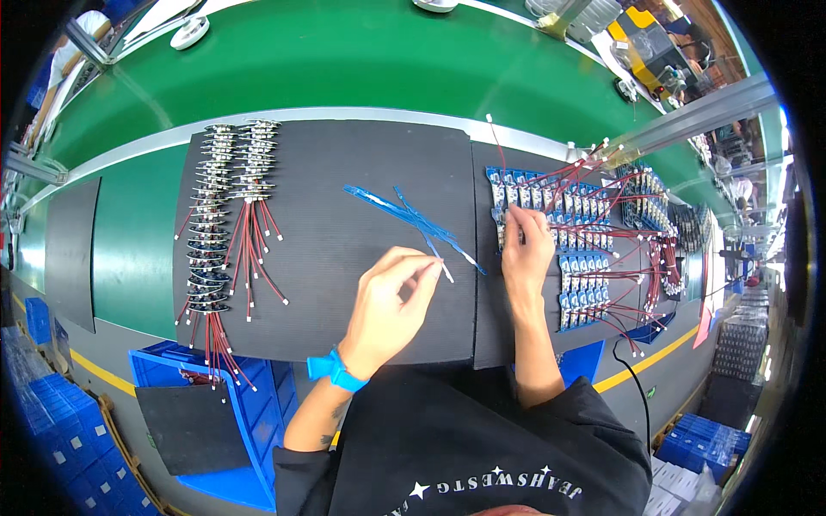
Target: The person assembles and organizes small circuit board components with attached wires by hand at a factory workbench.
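Observation:
My left hand hovers over the black mat, its fingertips pinched on the near end of a thin blue strip. That strip belongs to a loose bunch of blue strips fanned out in the mat's middle. My right hand rests on the near left corner of a block of small blue circuit boards, with its fingers closed on one board that carries red wires. A blue band circles my left wrist.
Two rows of finished boards with red wires lie on the mat's left part. A green conveyor belt runs behind the mat. A blue crate sits at the lower left, stacked blue trays further left.

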Demonstrator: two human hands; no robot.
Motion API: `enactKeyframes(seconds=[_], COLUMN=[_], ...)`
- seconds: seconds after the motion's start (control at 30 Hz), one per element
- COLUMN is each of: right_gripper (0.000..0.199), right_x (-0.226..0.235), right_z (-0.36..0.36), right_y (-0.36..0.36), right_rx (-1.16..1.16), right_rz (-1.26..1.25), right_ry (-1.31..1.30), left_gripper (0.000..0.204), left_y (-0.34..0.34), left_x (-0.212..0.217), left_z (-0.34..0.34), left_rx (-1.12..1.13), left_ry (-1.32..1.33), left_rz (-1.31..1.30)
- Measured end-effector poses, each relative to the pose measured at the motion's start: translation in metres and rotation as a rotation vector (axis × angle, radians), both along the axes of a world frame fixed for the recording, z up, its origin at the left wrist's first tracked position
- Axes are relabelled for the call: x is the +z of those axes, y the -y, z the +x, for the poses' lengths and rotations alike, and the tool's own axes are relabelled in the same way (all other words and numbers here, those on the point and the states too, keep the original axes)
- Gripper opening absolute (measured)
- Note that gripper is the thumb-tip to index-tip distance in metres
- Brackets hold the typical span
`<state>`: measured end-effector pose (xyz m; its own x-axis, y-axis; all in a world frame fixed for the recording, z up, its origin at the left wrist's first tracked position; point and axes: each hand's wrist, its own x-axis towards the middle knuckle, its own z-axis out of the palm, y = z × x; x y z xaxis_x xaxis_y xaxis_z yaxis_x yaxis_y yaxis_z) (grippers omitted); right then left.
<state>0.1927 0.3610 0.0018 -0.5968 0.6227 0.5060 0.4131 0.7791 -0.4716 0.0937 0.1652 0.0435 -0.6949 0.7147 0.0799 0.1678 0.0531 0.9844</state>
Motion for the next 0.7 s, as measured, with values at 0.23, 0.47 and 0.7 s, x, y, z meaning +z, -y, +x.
enactKeyframes(seconds=[0.23,0.47,0.7], right_gripper=[0.028,0.018,0.051], right_x=[0.039,0.063,0.013], right_z=[0.030,0.059,0.049], right_y=[0.036,0.066,0.066], right_rx=[0.515,0.529,0.036], right_rz=[0.096,0.136,-1.188], right_ry=[-0.135,-0.137,-0.665], left_gripper=[0.047,0.025,0.045], left_y=[-0.050,-0.013,0.025], left_x=[-0.019,-0.028,-0.020], left_z=[-0.026,-0.014,0.019], left_rx=[-0.039,-0.131,0.067], left_ry=[1.387,1.036,0.931], left_rz=[0.082,0.174,0.426])
